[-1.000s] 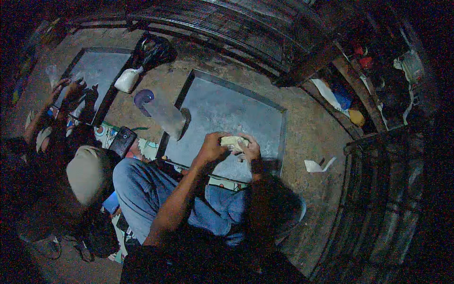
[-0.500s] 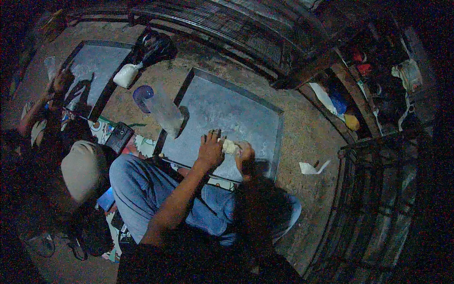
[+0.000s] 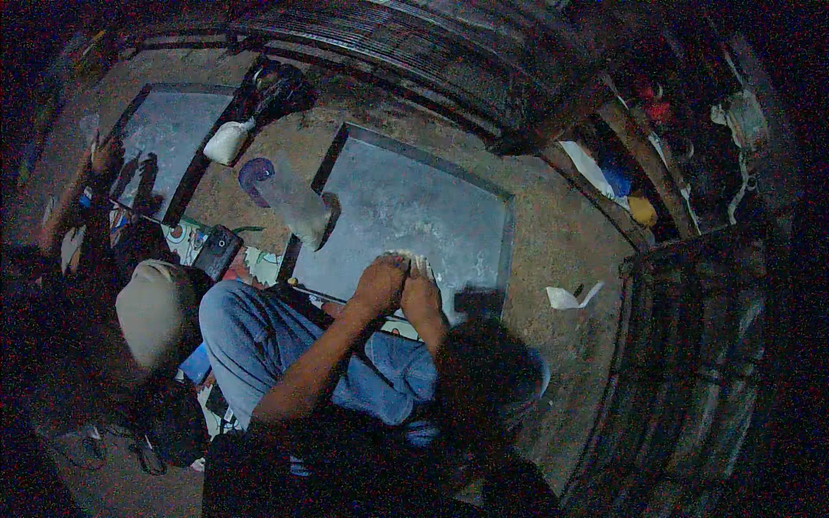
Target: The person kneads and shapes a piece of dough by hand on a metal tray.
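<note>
A pale lump that looks like dough (image 3: 420,261) lies at the near part of a grey board with a raised dark rim (image 3: 397,186). My left hand (image 3: 382,281) is closed on the dough with its fingers curled. Close beside it, my right hand (image 3: 420,300) is closed on the dough too, and the two hands nearly touch. Most of the lump is hidden under my fingers; only its far edge shows. White powdery smears mark the board beyond my hands.
A clear plastic bag (image 3: 302,216) leans on the board's left edge by a purple bowl (image 3: 256,180). Further left are a white bag (image 3: 226,143), a black plastic bag (image 3: 289,91), a phone (image 3: 218,251) and another person's hand (image 3: 108,155) at a second board (image 3: 177,125). White paper (image 3: 570,297) lies right.
Both hands have drawn together and curled over the dough, covering more of it. My left fingers were stretched out before. The view has shifted slightly.
</note>
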`<move>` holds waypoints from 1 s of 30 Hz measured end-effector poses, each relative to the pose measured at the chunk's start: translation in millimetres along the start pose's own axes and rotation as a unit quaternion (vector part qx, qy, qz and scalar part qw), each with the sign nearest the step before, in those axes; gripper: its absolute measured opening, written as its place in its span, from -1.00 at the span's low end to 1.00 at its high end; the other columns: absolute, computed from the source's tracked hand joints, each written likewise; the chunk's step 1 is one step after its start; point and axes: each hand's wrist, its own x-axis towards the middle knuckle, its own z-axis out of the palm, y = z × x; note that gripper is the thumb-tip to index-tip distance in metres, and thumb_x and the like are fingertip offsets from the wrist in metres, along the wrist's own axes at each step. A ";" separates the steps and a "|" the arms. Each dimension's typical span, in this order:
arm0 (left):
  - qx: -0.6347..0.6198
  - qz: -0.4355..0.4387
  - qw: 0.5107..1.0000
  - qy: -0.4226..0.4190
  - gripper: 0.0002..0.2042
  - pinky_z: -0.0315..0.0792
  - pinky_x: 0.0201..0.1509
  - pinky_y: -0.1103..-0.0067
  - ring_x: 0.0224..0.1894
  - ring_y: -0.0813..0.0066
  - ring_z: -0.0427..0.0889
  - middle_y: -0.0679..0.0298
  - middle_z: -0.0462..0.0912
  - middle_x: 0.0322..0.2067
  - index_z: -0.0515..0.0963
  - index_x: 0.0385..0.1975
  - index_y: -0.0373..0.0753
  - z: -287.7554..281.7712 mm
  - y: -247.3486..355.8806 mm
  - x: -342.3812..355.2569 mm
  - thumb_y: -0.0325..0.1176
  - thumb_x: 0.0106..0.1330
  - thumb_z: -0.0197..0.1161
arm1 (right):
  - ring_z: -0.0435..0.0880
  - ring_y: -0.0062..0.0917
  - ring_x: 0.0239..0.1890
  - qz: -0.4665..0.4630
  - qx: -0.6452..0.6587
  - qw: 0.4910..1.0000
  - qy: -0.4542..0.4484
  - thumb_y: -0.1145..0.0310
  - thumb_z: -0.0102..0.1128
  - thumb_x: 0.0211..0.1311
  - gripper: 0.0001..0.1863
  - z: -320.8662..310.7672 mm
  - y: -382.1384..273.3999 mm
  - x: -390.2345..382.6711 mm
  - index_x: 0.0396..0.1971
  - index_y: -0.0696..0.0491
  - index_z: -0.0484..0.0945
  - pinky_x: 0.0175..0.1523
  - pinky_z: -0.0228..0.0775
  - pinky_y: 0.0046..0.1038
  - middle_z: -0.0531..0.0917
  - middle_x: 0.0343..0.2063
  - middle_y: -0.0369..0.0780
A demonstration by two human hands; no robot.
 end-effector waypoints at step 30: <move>0.133 0.072 0.978 -0.141 -0.54 -0.13 0.32 -0.05 0.34 0.10 0.09 0.06 0.18 0.27 0.38 0.12 -0.18 12.8 -33.4 2.6 -0.18 0.22 0.01 | 0.52 -0.18 -0.18 0.007 -0.105 0.994 0.022 0.36 -0.01 0.07 -0.77 17.4 -8.7 29.4 -0.28 0.08 0.54 -0.07 0.35 -0.22 0.56 -0.26 -0.08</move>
